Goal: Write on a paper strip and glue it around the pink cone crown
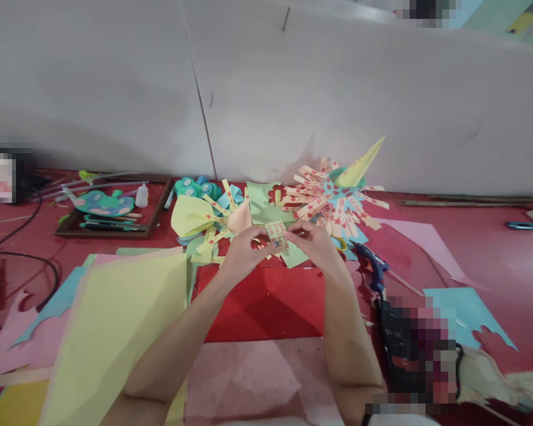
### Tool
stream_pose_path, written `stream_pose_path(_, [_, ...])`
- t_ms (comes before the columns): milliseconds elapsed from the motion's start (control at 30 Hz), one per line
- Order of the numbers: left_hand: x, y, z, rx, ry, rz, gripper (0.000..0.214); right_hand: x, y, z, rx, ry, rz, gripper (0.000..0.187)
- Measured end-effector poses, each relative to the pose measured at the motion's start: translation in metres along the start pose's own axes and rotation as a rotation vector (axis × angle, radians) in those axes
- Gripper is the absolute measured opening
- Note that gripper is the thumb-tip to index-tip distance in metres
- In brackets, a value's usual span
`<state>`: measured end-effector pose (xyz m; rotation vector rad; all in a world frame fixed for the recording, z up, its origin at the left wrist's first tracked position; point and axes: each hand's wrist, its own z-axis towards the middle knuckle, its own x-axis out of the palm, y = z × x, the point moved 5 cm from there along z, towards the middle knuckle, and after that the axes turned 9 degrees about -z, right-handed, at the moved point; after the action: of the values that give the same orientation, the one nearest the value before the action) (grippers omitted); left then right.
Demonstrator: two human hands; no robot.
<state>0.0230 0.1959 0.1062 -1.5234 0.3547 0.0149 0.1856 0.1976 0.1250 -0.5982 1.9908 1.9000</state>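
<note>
Both my hands meet over the middle of the red floor. My left hand and my right hand pinch a small bundle of cream paper strips with red letters and stars between their fingertips. Just behind the bundle lies a light green sheet. A yellow paper piece with star strips lies to the left of my left hand. A pile of lettered strips on blue paper with a yellow-green paper cone sits to the right.
A red sheet lies under my forearms, large yellow and pink sheets at the left. A wooden tray holds cut shapes and a glue bottle. A blue glue gun lies beside my right wrist. Grey wall behind.
</note>
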Motion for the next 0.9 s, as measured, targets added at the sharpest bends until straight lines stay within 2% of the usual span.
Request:
stream_pose_path(233, [-0.0030,-0.0017,0.0007,-0.006,-0.027,-0.049,0.011,-0.0009,0.0006,-0.0004,0.022,-0.008,0.001,0.024])
stream_pose_path(900, [-0.0019,0.0011,0.0012,-0.003,-0.075,-0.047,0.014,0.0016,-0.0020,0.0017,0.021,0.017,0.045,0.028])
